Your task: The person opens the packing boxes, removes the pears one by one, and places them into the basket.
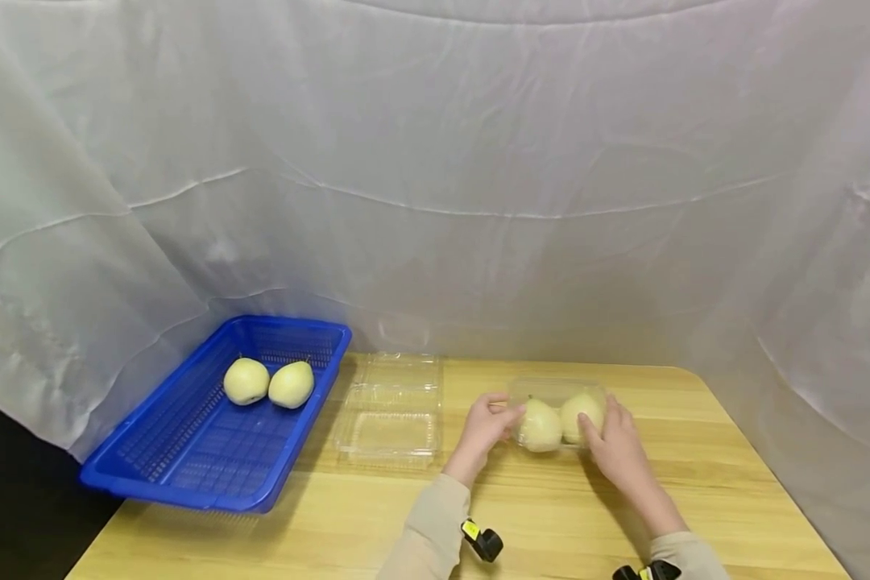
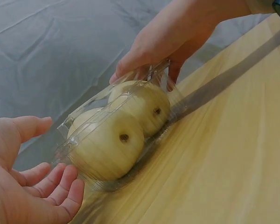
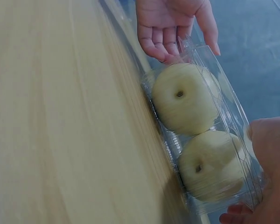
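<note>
A clear plastic clamshell box [image 1: 560, 388] with two pale yellow pears [image 2: 107, 144] inside sits at the right part of the table, its lid down over the fruit. My right hand [image 1: 619, 445] grips the right end of the box, thumb on top and fingers round the side, as the right wrist view also shows. At the opposite end is my left hand [image 1: 487, 427], its thumb spread apart and its relaxed fingertips right at the box's edge. Dark blossom ends of both pears face the near side in the wrist views.
A blue plastic basket [image 1: 188, 495] at the left holds two more pears [image 1: 268, 383]. Between basket and hands lies an unfolded clear clamshell box [image 1: 391, 435]. Pale grey cloth [image 1: 478, 161] hangs behind and beside the wooden table [image 1: 551, 532].
</note>
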Demonstrator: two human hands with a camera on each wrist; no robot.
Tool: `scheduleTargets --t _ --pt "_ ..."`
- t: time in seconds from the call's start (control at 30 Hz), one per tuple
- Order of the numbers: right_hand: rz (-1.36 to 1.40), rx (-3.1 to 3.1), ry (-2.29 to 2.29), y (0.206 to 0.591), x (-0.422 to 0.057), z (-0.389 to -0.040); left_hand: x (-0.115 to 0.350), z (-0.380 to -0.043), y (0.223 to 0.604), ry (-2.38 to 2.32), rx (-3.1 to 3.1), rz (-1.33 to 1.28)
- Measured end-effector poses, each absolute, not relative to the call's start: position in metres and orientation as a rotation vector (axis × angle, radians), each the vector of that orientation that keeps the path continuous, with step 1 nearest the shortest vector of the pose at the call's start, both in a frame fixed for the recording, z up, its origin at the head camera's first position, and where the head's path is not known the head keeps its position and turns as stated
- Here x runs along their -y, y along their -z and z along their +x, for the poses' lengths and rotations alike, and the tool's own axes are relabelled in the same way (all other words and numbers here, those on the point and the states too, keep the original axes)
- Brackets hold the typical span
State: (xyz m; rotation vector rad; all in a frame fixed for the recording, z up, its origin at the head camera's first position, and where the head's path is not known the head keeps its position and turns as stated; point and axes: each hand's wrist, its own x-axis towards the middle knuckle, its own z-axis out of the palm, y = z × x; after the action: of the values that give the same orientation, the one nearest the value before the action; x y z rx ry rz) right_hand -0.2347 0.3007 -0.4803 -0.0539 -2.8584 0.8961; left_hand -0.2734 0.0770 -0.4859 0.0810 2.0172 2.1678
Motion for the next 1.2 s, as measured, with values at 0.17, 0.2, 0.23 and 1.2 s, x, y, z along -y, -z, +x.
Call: scheduleTargets --t 0.17,0.2,0.23,1.2 --pt "-0.021 2.831 -0.926 0.48 -0.29 -0.231 -0.066 -0.276 0.486 -2.133 -2.019 0.065" --pt "-0.013 2.825 -0.929 0.48 -0.288 -0.231 -0.064 -0.277 0.486 -2.125 -2.016 0.065" --pt "-0.006 2.82 -0.936 0.481 -0.286 -0.231 -0.061 -0.277 0.485 -2.12 -2.01 0.058" --pt "0.359 2.331 -1.83 0.444 -0.244 -0.192 -0.047 -0.282 0.481 -2.037 -2.06 0.036"
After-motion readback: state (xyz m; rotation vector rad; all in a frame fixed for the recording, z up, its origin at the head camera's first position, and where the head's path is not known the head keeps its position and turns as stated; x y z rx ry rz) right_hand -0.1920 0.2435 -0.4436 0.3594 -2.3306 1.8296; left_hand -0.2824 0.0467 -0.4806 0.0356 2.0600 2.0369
